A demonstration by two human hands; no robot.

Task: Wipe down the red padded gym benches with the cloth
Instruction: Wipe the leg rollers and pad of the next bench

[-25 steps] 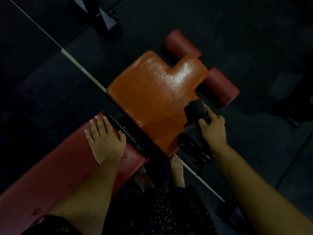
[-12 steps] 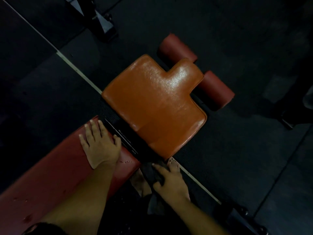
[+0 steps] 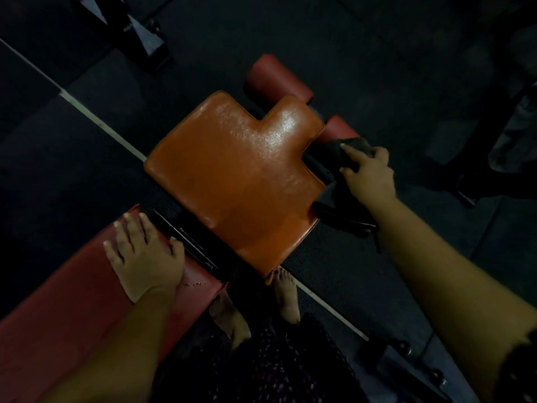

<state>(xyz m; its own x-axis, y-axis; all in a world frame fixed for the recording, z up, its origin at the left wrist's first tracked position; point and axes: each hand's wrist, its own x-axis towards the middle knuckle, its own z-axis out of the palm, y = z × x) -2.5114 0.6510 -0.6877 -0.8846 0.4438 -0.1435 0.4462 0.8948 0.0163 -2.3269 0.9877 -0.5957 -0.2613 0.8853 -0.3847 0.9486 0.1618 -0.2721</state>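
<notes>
An orange-red notched seat pad (image 3: pixel 235 181) shines in the middle of the head view. A darker red long bench pad (image 3: pixel 72 301) runs to the lower left, and my left hand (image 3: pixel 145 257) lies flat on its end, fingers spread. My right hand (image 3: pixel 369 173) presses a dark cloth (image 3: pixel 337 181) onto the near red roller pad (image 3: pixel 337 129) by the seat's right edge. Part of the cloth hangs down past the seat. A second red roller (image 3: pixel 276 77) lies behind the seat's notch.
Dark rubber floor with a pale seam line (image 3: pixel 101 126) surrounds the bench. A black equipment frame foot (image 3: pixel 139 33) stands at the top left, more dark metal (image 3: pixel 406 362) at the lower right. My bare feet (image 3: pixel 286 295) stand under the seat's near corner.
My right hand has come up from down by my feet to the roller pad at the seat's right side, with the cloth under it. My left hand has stayed on the long pad.
</notes>
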